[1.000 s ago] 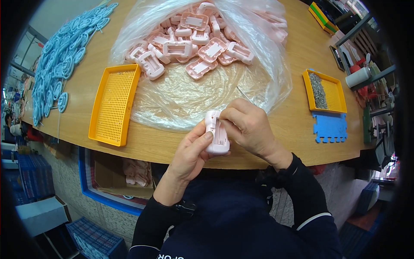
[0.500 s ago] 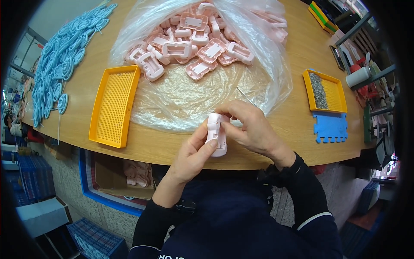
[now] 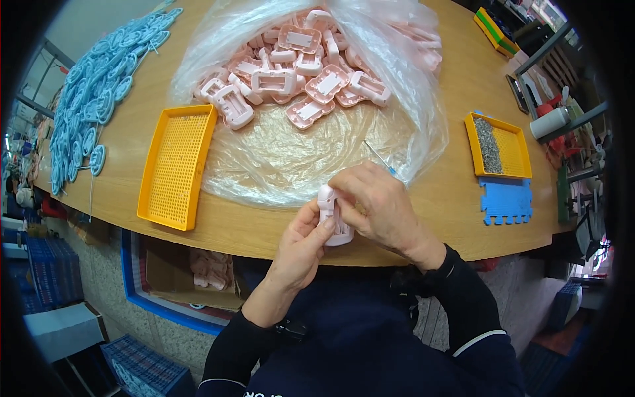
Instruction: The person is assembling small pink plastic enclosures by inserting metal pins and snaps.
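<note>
Light-brown wood-grain table [image 3: 453,221] fills the upper and middle frame, its front edge bowing across the lower centre above a speckled grey floor [image 3: 155,327]. Just above that edge in the picture, at centre, is a pale pink moulded plastic housing [image 3: 341,235], elongated and rounded at its ends, with a long open recess facing up. The left hand [image 3: 297,253] pinches its left side, thumb pressed on top and fingers curled round. The right hand [image 3: 380,208] covers its upper right side, fingers bent and bunched; whether they grip anything, I cannot tell.

Strips of wood separate the hands from a yellow perforated plastic tray [image 3: 175,169] at left and a smaller yellow tray [image 3: 514,152] of grey metal bits [image 3: 487,142] at right, above a blue interlocking foam mat [image 3: 506,202]. Beyond the hands spreads a crinkled clear plastic bag [image 3: 284,162], with a thin metal rod [image 3: 378,155] just above the right hand and pink plastic shells [image 3: 274,83] heaped at top centre.
</note>
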A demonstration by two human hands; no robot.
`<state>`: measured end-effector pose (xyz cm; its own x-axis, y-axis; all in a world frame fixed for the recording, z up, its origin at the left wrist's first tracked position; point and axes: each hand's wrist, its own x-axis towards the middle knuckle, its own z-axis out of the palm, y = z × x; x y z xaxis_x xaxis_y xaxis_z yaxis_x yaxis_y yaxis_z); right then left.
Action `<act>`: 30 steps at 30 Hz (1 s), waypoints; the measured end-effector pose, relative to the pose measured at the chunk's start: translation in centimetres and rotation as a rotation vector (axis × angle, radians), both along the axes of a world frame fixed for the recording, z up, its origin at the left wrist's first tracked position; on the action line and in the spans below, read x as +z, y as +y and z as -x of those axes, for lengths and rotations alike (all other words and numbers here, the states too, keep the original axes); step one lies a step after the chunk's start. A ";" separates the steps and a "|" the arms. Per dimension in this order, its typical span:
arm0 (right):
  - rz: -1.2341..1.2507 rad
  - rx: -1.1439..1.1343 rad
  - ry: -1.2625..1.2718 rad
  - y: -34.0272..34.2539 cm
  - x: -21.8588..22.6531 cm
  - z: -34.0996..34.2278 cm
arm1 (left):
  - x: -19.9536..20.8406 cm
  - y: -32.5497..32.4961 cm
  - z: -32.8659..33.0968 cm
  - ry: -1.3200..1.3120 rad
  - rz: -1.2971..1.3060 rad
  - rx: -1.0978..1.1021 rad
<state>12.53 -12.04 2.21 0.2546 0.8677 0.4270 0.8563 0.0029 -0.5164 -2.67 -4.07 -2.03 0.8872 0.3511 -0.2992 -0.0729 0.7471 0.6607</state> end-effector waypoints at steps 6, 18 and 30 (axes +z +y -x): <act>0.001 0.071 -0.036 0.9 0.9 1.1 | -0.5 1.8 1.7 -0.066 -0.160 -0.060; 0.188 0.059 -0.236 11.5 -3.1 -5.9 | -1.3 6.7 21.4 0.610 -0.536 -0.069; 0.501 0.112 -0.294 10.7 -2.7 -5.9 | 2.9 6.2 9.6 0.395 -1.194 0.053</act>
